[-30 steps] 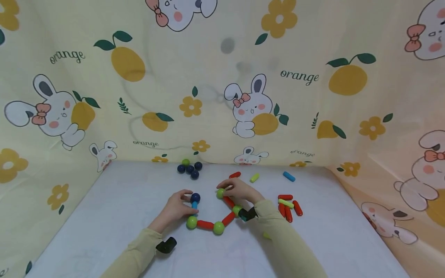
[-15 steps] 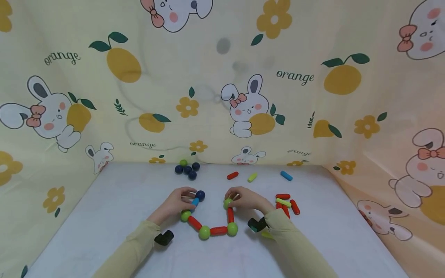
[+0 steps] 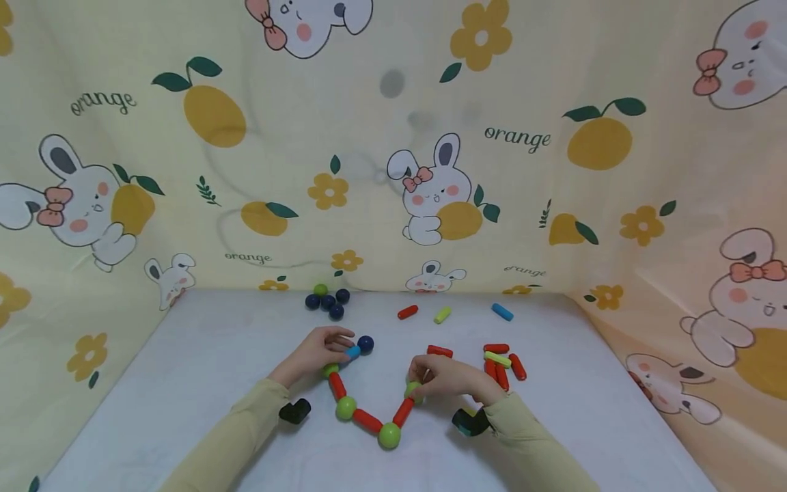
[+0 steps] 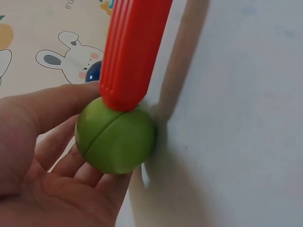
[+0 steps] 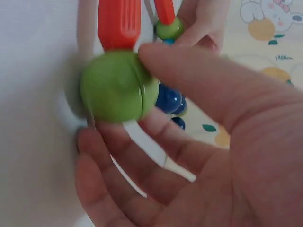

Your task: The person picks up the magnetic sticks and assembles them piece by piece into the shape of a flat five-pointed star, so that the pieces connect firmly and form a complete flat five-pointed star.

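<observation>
Head view: left hand (image 3: 316, 350) overlaps green ball (image 3: 330, 371); left wrist: seam (image 4: 104, 133) visible.

at six o'clock, ribbed red rods (image 3: 367, 421) alternate with round green balls (image 3: 346, 408); at twelve, cream cloth (image 3: 363, 102) bears white rabbits (image 3: 424, 226).

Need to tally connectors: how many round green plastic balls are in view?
5 visible: a green ball at the left hand, another in the right hand, two between ribbed red plastic rods, one among distant dark-blue plastic balls. Others may be hidden.
</observation>
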`<action>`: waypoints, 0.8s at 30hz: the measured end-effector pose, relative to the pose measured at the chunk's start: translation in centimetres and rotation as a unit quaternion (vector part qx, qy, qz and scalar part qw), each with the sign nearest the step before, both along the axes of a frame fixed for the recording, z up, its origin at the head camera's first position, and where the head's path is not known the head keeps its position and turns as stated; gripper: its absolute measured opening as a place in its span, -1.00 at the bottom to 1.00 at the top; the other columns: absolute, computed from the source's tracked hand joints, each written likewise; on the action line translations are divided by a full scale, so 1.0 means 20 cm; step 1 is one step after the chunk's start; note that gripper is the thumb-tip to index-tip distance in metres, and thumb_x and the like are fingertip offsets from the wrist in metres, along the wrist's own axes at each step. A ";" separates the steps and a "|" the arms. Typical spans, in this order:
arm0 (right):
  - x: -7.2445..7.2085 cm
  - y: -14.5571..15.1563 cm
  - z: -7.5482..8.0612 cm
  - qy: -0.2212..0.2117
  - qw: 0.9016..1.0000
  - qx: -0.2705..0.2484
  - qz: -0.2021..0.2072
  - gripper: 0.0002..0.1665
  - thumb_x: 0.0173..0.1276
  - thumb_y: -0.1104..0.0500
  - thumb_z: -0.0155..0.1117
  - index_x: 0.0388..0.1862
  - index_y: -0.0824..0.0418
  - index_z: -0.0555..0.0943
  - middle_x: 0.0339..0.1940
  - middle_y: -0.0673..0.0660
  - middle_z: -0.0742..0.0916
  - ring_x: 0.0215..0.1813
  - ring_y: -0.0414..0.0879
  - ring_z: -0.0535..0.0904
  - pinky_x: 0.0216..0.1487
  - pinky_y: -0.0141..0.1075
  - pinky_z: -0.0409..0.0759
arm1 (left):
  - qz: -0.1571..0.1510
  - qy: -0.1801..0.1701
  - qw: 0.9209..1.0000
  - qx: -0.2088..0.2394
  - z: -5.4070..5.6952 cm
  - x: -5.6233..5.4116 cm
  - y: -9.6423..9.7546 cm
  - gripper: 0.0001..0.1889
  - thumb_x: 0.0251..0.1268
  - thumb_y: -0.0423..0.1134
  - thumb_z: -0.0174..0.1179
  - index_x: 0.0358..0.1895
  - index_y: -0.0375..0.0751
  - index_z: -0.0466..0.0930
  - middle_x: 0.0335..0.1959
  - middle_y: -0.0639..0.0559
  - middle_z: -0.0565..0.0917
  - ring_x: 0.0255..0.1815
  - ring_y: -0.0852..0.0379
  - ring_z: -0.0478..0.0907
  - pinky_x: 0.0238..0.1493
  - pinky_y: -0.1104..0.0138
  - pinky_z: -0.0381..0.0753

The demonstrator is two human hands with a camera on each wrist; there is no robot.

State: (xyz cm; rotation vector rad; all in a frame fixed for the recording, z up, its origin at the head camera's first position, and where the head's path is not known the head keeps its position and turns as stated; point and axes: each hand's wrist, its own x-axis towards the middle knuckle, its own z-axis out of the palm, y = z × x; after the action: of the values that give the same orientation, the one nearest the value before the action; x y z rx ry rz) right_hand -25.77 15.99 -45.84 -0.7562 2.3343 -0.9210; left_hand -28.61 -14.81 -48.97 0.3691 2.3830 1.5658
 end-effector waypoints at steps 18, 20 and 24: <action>-0.23 0.23 -0.02 0.054 0.983 0.015 -0.176 -0.67 0.19 0.31 0.40 -0.06 0.11 0.61 -0.19 0.03 0.64 -0.10 -0.04 0.51 -0.10 -0.20 0.57 | 0.003 -0.003 1.000 0.009 -0.02 -0.03 0.01 -0.58 0.20 -0.42 0.28 0.15 -0.28 0.51 -0.07 -0.08 0.67 -0.06 0.01 0.61 -0.02 0.20 0.61; -0.26 0.22 -0.03 0.051 0.984 0.030 -0.171 -0.68 0.18 0.31 0.41 -0.08 0.09 0.62 -0.21 0.02 0.63 -0.13 -0.05 0.50 -0.14 -0.23 0.58 | 0.004 -0.004 1.000 0.006 -0.01 -0.03 0.02 -0.59 0.20 -0.42 0.28 0.15 -0.27 0.52 -0.07 -0.07 0.67 -0.05 0.01 0.61 -0.01 0.20 0.60; -0.28 0.19 -0.01 0.060 0.985 0.044 -0.154 -0.70 0.17 0.34 0.40 -0.11 0.13 0.65 -0.26 0.04 0.63 -0.19 -0.03 0.49 -0.17 -0.24 0.56 | 0.007 -0.003 1.000 0.003 0.00 -0.02 0.02 -0.60 0.21 -0.44 0.27 0.13 -0.27 0.53 -0.07 -0.07 0.67 -0.04 0.00 0.61 0.00 0.18 0.59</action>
State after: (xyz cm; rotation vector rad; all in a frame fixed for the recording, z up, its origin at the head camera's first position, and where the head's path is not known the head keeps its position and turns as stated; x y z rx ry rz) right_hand -31.41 19.70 -46.13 -0.4325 2.6290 -0.9111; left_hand -29.01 -14.40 -48.95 0.3491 2.3812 1.5783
